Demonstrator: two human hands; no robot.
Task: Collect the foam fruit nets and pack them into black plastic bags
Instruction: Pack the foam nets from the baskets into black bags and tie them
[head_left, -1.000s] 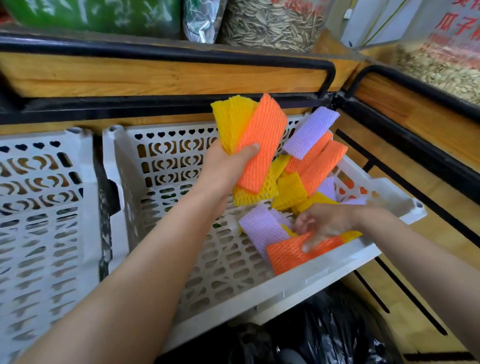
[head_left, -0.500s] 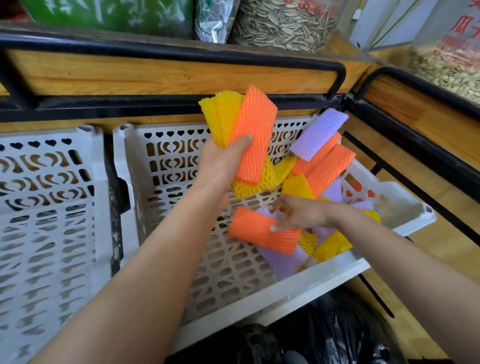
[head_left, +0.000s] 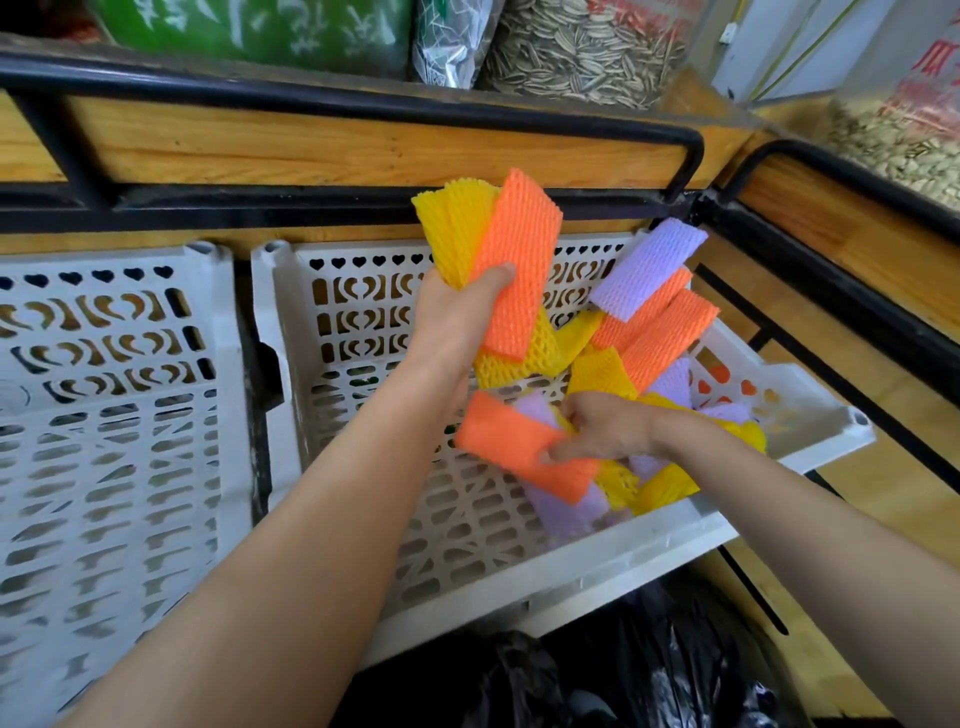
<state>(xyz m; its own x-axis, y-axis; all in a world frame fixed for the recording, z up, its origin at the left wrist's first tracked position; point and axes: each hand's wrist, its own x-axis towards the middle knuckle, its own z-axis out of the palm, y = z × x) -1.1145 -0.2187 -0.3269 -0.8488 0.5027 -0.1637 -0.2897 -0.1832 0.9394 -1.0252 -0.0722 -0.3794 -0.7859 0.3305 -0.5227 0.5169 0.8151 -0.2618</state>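
My left hand (head_left: 462, 322) is raised over the white crate (head_left: 613, 566) and grips a bunch of foam nets (head_left: 514, 270), yellow ones behind an orange one. My right hand (head_left: 605, 431) is lower, inside the crate, pinching one orange foam net (head_left: 514, 444) lifted off the pile. More loose nets (head_left: 649, 332) in purple, orange and yellow lie heaped in the crate's right corner. A black plastic bag (head_left: 639, 680) sits below the crate's front edge, its opening not visible.
A second white crate (head_left: 104, 415) stands to the left. Behind both runs a wooden shelf with a black metal rail (head_left: 363, 109), carrying bags of sunflower seeds (head_left: 582, 47). Another railed shelf (head_left: 852, 218) closes off the right side.
My right hand picked an orange net out of the pile and carried it left and up toward my left hand. My left hand kept its bunch held up.
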